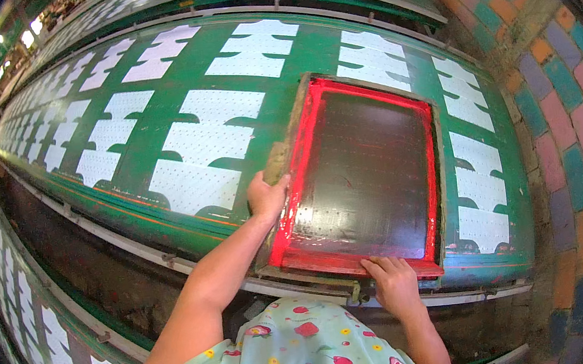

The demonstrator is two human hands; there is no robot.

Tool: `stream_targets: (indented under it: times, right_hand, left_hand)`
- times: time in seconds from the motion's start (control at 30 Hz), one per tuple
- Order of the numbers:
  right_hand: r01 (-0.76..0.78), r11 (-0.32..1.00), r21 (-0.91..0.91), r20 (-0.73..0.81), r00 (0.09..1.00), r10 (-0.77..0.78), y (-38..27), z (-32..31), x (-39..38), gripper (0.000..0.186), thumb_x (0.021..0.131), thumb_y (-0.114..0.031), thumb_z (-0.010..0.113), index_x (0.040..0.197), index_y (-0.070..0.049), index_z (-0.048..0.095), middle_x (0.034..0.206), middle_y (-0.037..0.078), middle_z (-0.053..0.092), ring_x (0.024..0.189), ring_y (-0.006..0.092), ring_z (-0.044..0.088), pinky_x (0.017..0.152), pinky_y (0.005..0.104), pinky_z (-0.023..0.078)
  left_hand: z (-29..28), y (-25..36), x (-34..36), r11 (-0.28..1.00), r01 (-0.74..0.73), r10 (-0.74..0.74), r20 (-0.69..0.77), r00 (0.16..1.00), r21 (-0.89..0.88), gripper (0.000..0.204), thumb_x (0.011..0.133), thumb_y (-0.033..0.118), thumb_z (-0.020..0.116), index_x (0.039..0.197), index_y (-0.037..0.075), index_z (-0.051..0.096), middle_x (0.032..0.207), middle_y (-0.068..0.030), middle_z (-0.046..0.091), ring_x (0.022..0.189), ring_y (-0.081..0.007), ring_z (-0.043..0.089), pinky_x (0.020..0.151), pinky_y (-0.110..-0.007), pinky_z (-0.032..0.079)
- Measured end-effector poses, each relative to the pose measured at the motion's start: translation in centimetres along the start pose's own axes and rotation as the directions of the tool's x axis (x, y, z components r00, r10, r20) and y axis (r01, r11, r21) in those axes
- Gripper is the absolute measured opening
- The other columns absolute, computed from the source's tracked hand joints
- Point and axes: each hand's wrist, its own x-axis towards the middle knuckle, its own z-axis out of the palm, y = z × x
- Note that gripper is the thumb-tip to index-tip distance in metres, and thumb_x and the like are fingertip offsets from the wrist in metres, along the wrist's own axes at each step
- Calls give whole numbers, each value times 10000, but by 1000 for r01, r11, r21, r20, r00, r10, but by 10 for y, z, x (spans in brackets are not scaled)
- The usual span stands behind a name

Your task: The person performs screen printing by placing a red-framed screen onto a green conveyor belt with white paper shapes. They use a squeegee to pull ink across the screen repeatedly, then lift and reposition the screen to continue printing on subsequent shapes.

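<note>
Gripping the left side of a red-edged screen frame (366, 176), the left hand (268, 194) has its grip closed on it. The right hand (396, 284) lays fingers over the near edge; whether that grip is closed, I cannot tell. The frame rests on the green counter (284, 113) among white dotted sheets (196, 186).

I count 1 left hand (268, 195), 1 right hand (395, 282), 1 red-edged mesh screen (367, 172), 1 strawberry-print garment (307, 329), 1 brick wall (559, 119), at least 3 tables (317, 42). White panels (209, 145): many, far ones too small to count.
</note>
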Motion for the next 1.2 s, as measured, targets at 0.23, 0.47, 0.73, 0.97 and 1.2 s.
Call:
stream_targets:
  times: [0.23,0.47,0.73,0.97,1.2]
  right_hand:
    - [-139,987,-78,251,956,155,-9,-9,47,464,807,-3,727,1240,-148,810,1115,142,786,1025,403,763,873,534,618]
    - [-181,978,-103,152,969,196,-37,14,18,493,822,-10,722,1277,-177,812,1124,125,786,1008,394,764,873,519,615]
    - [-49,977,-210,-81,996,33,-14,42,36,549,814,-38,702,1353,-122,764,1229,88,768,1113,320,735,938,480,577]
    - [-24,971,-236,-153,988,-13,76,41,140,501,825,-16,713,1306,-137,780,1188,128,764,1092,341,739,928,478,579]
    - [-38,945,-325,-194,981,-27,184,33,277,273,947,-112,682,1189,-163,796,1061,119,759,1039,324,767,877,483,589]
  left_hand:
    - [2,-5,2,999,-20,19,-12,1000,-41,600,873,371,908,1313,5,726,1147,-237,811,1081,-419,787,963,-496,600]
    - [5,-14,4,983,-129,123,-46,991,-134,685,1031,448,744,1520,-16,624,1336,-309,741,1276,-458,707,1105,-497,533]
    - [-3,-7,3,979,-99,107,36,994,-178,586,1144,409,587,1525,-35,615,1393,-290,731,1310,-437,700,1138,-484,514]
    - [-4,-5,4,981,-44,63,94,994,-189,571,1189,394,511,1548,-44,591,1528,-255,654,1445,-360,605,1229,-436,429]
    - [-3,3,0,980,-37,48,54,997,-194,531,1206,345,473,1532,-50,611,1475,-205,689,1395,-294,623,1219,-411,431]
